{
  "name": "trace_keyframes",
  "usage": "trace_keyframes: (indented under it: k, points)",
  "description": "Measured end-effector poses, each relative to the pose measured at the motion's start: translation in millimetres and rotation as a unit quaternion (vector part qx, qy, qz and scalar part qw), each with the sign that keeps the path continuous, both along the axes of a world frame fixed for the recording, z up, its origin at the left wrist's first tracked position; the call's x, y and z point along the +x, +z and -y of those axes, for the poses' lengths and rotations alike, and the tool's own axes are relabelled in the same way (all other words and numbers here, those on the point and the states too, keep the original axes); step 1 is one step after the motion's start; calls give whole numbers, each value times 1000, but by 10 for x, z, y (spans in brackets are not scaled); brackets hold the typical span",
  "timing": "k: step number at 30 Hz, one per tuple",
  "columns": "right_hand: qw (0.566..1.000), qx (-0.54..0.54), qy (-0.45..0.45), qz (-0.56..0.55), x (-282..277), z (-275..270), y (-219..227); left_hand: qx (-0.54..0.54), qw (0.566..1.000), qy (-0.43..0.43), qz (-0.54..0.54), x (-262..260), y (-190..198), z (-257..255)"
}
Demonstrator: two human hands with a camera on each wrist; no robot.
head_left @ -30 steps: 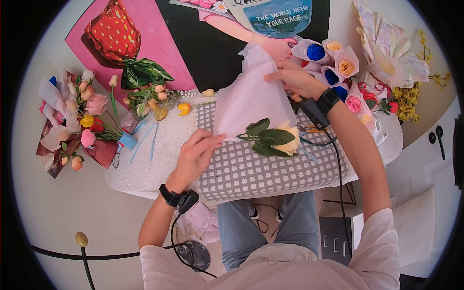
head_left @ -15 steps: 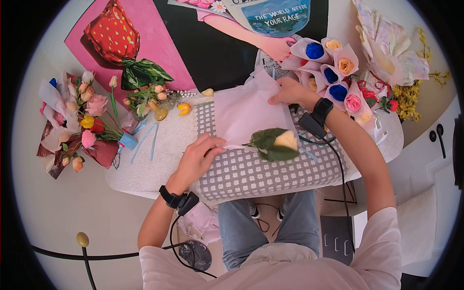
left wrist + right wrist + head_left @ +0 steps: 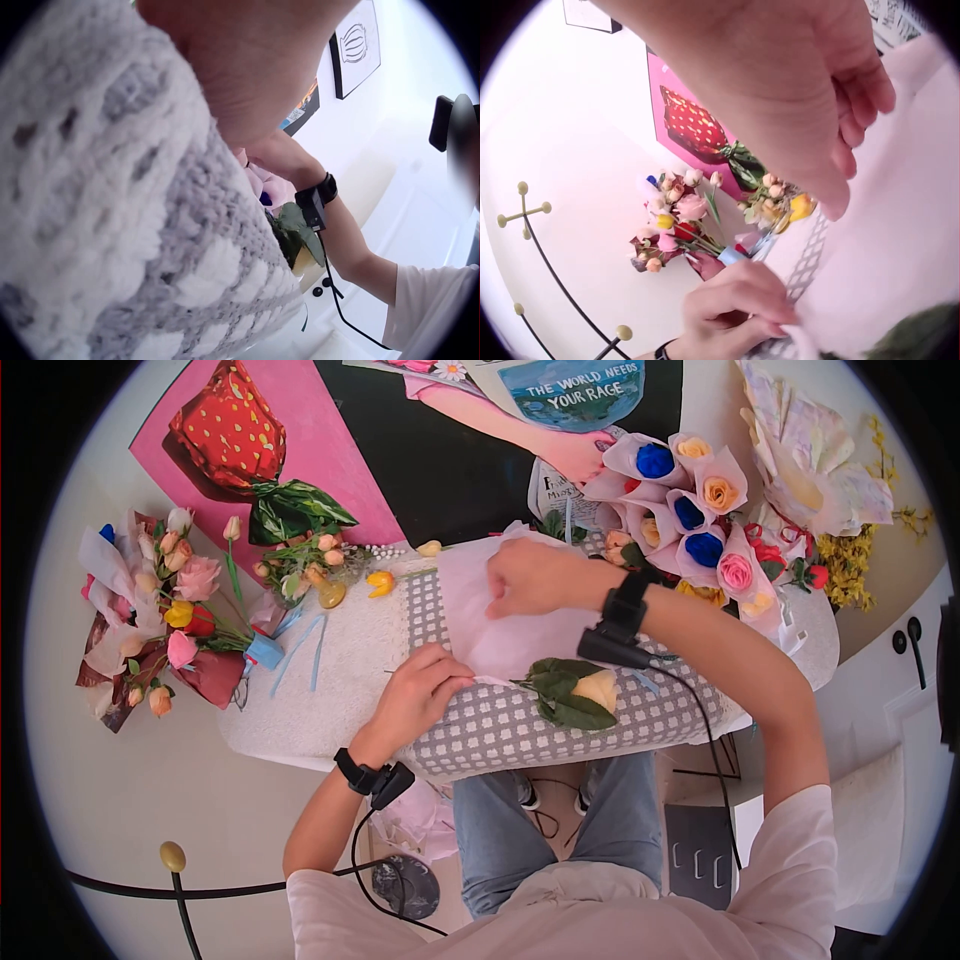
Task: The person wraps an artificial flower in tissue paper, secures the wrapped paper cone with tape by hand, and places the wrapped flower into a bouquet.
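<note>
The left hand (image 3: pixel 425 685) pinches the lower left edge of the pale pink paper (image 3: pixel 480 630), at the stem end of a cream rose (image 3: pixel 598 690); the stem there is hidden. Its leaves (image 3: pixel 560 690) lie over the paper's near edge, and also show in the right wrist view as dark green leaves (image 3: pixel 915 337). Above the paper is the right hand (image 3: pixel 540 575), palm down with bent fingers. In the right wrist view this hand (image 3: pixel 780 97) has its thumb apart from its loosely bent fingers, nothing seen between them.
Wrapped blue, peach and pink roses (image 3: pixel 703 548) crowd the table's right side. At the left lie a mixed bouquet (image 3: pixel 190 600), blue ribbons (image 3: pixel 300 650) and a yellow tulip (image 3: pixel 381 585). A grey-white checked cloth (image 3: pixel 480 735) is under the paper. Posters stand behind.
My right hand has left the paper's upper right edge and moved left over its middle. The paper's upper part has come down, and the rose has shifted slightly nearer the body. The left hand keeps its pinch.
</note>
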State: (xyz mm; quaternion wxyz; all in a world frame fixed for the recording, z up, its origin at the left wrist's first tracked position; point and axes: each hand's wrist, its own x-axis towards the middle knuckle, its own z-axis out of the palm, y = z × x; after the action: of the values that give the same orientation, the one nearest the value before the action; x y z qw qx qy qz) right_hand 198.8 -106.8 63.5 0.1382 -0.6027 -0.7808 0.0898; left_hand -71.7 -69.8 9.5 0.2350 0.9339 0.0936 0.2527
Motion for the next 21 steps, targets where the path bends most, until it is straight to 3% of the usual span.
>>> trace_keyframes:
  k: [2,4,5,7,8,10,11,13,16,20,21]
  points:
    - [999,28,7,32,-235,-57,20,-3,1000,7,-6,1,6,22]
    - [990,-114,73,-29,-369,-188,-34,-7,1000,15,-13,5,2,42]
    - [990,-114,74,-29,-398,-235,-102,-13,1000,14,-14,6,-1,47]
    - [953,-279,115,-4,-442,-308,-233,-20,1000,12,-14,4,3,52]
    - [953,-279,115,-4,-432,-329,-269,-11,1000,9,-12,9,13,52]
    - [985,-143,92,42,-404,-385,-322,-2,1000,6,-8,4,18,58]
    - [984,-142,94,45,-426,-395,-225,-3,1000,6,-11,2,23,56]
    - [959,-247,94,100,-507,-369,7,-5,1000,6,-16,-10,17,65]
    - [945,-288,144,51,-600,-417,-197,-17,1000,9,-14,-23,2,63]
    - [964,-236,122,8,-606,-462,-222,-25,1000,8,-15,-28,-38,51]
    - [972,-218,79,24,-607,-473,-170,-34,999,13,-25,-32,-45,43]
